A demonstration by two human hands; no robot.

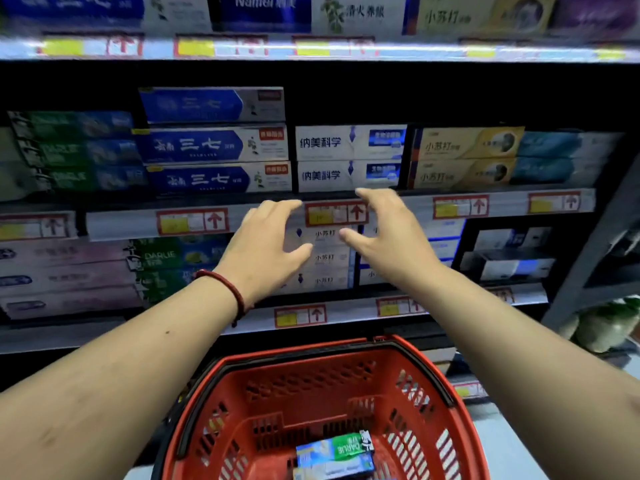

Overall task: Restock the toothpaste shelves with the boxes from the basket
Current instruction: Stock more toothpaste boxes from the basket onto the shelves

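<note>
Perforated red plastic basket (322, 386); glossy printed cardboard toothpaste boxes (218, 178).

Light is dim overall. The top price strip (311, 50) glares white, its labels washed out. The recess (415, 95) beneath it lies in black shadow. Blur smears the boxes (69, 157) at left and along the top edge. Toward the corners the shelf edges (121, 223) bow. The basket (329, 403) is evenly lit and fairly sharp.

Red plastic shopping basket (311, 386) stands in front of and below the tiered metal shelves (121, 223).
Green-and-white cardboard toothpaste boxes (336, 453) lie in the basket's bottom. Above it, the left hand (266, 244) and right hand (388, 233) are side by side and apart, just below two stacked white cardboard boxes (346, 143).
</note>
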